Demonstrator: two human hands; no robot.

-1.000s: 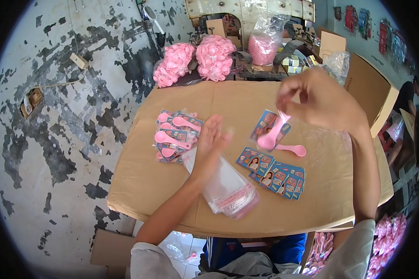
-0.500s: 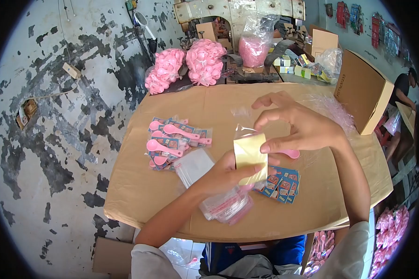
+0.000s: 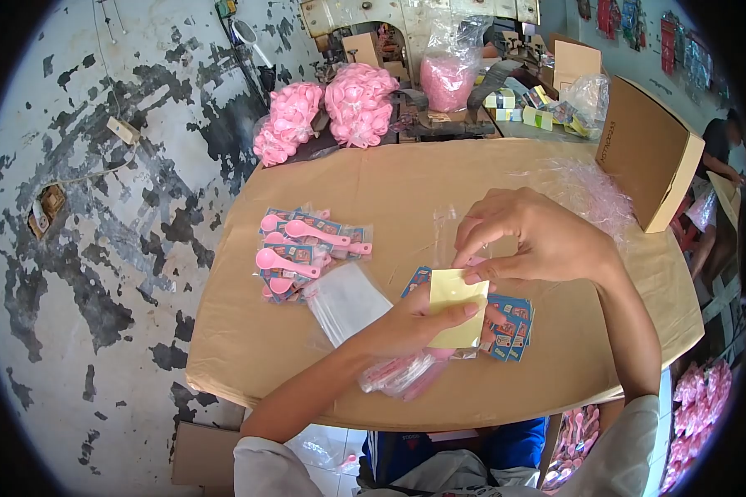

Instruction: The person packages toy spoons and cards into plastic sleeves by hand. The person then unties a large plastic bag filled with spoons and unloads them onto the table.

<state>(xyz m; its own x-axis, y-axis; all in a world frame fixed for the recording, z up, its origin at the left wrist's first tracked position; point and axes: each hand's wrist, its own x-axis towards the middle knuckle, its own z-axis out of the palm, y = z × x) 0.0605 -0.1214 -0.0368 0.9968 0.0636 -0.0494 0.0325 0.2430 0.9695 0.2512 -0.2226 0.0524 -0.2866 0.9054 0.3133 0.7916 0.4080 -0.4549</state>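
Two hands at one yellow card, mid-table

L hand [image 3: 410,325] clamped on yellow card [image 3: 456,290], thumb across its face, fingers behind. R hand [image 3: 547,240] at card's top edge, thumb tip touching; index finger curled close by, can't tell if it's pinching. Card is held up over the paper-covered table [image 3: 257,356], a bit R of ctr. Pink bit shows just below card, mostly hidden.

Printed cards [image 3: 518,319], blue, lie just R of L hand, partly covered by it. Stack of clear bags [image 3: 344,302] beside/under L forearm. Bagged pink spoons [image 3: 294,258] w/ blue cards piled on table's L side. Open carton [image 3: 646,157] stands at far R; big pink bundles [image 3: 360,103] past far edge.
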